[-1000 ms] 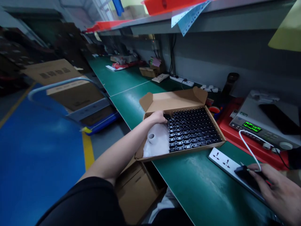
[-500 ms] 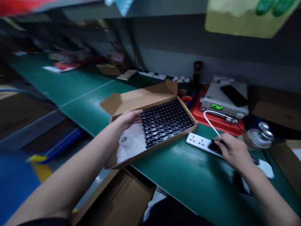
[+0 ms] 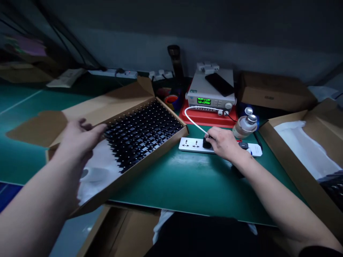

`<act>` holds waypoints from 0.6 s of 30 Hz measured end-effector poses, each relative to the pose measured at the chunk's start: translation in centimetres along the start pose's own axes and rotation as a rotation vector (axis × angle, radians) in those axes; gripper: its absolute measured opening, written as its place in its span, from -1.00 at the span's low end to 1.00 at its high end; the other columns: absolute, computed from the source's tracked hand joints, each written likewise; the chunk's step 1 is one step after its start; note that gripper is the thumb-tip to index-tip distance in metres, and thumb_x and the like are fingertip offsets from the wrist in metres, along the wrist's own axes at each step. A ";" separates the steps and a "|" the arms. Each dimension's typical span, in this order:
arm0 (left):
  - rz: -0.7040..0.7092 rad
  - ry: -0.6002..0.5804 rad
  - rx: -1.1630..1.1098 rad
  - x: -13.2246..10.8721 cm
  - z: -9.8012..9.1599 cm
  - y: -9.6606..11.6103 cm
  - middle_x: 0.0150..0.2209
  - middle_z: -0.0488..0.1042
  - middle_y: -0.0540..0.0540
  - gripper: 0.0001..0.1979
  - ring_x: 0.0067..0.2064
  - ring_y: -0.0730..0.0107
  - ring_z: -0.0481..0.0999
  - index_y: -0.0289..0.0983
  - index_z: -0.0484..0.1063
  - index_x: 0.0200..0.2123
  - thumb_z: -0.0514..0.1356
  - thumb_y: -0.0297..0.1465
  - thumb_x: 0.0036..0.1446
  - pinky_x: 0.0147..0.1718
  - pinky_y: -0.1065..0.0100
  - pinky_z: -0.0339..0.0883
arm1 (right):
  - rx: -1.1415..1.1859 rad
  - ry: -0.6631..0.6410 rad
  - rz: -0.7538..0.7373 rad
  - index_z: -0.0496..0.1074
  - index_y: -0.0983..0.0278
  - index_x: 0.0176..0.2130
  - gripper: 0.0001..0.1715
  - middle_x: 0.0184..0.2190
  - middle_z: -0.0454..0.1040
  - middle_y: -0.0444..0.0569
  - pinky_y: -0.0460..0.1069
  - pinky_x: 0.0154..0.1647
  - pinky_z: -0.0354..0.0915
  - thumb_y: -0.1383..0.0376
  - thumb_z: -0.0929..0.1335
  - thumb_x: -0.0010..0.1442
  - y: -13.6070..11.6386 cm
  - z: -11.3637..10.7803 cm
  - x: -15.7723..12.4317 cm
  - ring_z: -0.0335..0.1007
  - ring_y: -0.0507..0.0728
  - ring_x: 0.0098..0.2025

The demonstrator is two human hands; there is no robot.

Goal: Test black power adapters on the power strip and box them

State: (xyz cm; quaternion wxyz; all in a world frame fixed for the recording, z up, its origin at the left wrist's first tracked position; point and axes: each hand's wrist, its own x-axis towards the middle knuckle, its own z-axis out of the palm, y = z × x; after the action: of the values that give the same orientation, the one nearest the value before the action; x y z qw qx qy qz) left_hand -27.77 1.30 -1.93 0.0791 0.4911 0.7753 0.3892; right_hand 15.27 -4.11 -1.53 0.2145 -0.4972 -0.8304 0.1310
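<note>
My left hand (image 3: 79, 137) hovers over the left part of an open cardboard box (image 3: 160, 148), fingers spread and pointing at the rows of small black parts (image 3: 142, 134) packed in it. White foam sheet (image 3: 98, 171) lies in the box's near end. My right hand (image 3: 225, 142) is closed round a black plug (image 3: 207, 142) seated in a white power strip (image 3: 193, 144). A white cable (image 3: 194, 119) runs from the plug up to a grey instrument (image 3: 210, 94) with a green display.
The instrument stands on a red tray (image 3: 207, 117) with a black phone (image 3: 219, 84) on top. A small bottle (image 3: 245, 125) stands by the strip. A second open box with white foam (image 3: 302, 150) sits at the right. A closed carton (image 3: 273, 91) is behind.
The view has swung right and down toward the bench. My left hand has lifted off the box edge and opened. My right hand stays on the plug at the power strip.
</note>
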 end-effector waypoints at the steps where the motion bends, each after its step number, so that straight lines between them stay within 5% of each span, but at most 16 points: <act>1: 0.016 0.071 -0.016 -1.6 -0.2 1.7 -0.03 0.56 -0.21 -0.43 -0.15 0.20 0.56 -0.31 0.37 0.07 0.40 -0.32 0.00 -0.13 0.02 0.53 | 0.003 -0.009 0.004 0.43 0.26 -0.24 -0.91 -0.25 0.51 -0.05 -0.02 -0.18 0.24 0.44 0.34 0.30 0.0 -0.1 0.1 0.43 0.11 -0.21; 3: 0.212 -0.007 -0.157 -6.2 0.0 5.6 0.01 0.54 -0.18 -0.51 -0.08 0.23 0.55 -0.27 0.35 0.13 0.30 -0.33 0.13 -0.02 0.05 0.49 | 0.021 -0.024 0.013 0.45 0.26 -0.24 -0.90 -0.25 0.52 -0.05 -0.03 -0.18 0.24 0.44 0.34 0.30 0.1 -0.3 0.3 0.43 0.10 -0.21; 6: 0.551 -0.430 -0.159 -15.2 1.9 10.7 -0.14 0.55 -0.10 -0.75 -0.20 0.30 0.55 -0.21 0.45 -0.03 0.21 -0.32 0.24 -0.13 0.18 0.51 | 0.059 -0.040 0.028 0.46 0.26 -0.27 -0.90 -0.26 0.54 -0.07 -0.03 -0.17 0.24 0.44 0.37 0.28 0.2 -0.7 0.6 0.44 0.11 -0.20; 10: 0.916 -0.838 -0.087 -26.1 6.9 14.7 0.13 0.42 -0.29 -0.48 0.03 0.07 0.52 -0.27 0.24 0.21 0.24 -0.30 0.24 -0.08 0.12 0.51 | 0.092 -0.036 0.030 0.47 0.24 -0.29 -0.91 -0.28 0.55 -0.09 -0.03 -0.15 0.25 0.43 0.40 0.24 0.3 -0.9 0.7 0.45 0.11 -0.20; 12: 0.961 -0.878 0.074 -29.6 9.5 16.1 0.15 0.37 -0.37 -0.31 -0.02 -0.03 0.53 -0.28 0.19 0.26 0.31 -0.15 0.17 -0.18 0.09 0.51 | 0.092 -0.030 0.024 0.46 0.24 -0.29 -0.90 -0.28 0.54 -0.09 -0.03 -0.13 0.26 0.44 0.39 0.25 0.3 -0.9 0.6 0.45 0.10 -0.19; 15: 1.048 -0.906 0.148 -32.2 13.0 17.9 0.08 0.41 -0.39 -0.31 0.00 -0.09 0.49 -0.30 0.25 0.22 0.26 -0.01 0.18 -0.18 0.06 0.48 | 0.085 -0.015 0.016 0.45 0.23 -0.28 -0.89 -0.27 0.53 -0.09 -0.03 -0.13 0.27 0.44 0.38 0.25 0.3 -0.7 0.2 0.44 0.10 -0.19; 18: 1.150 -0.884 0.112 -33.1 15.8 18.7 0.25 0.30 -0.38 -0.39 0.20 -0.16 0.36 -0.25 0.13 0.34 0.13 -0.14 0.32 -0.01 -0.04 0.42 | 0.074 0.005 0.009 0.44 0.21 -0.26 -0.89 -0.26 0.52 -0.08 -0.02 -0.13 0.27 0.43 0.36 0.26 0.3 -0.4 -0.1 0.43 0.11 -0.19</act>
State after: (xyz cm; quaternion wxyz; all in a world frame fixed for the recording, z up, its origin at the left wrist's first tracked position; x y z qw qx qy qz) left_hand 10.07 -13.59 -8.60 0.1424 0.9356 0.3089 0.0942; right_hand 15.74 -4.01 -1.33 0.2343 -0.4932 -0.8221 0.1615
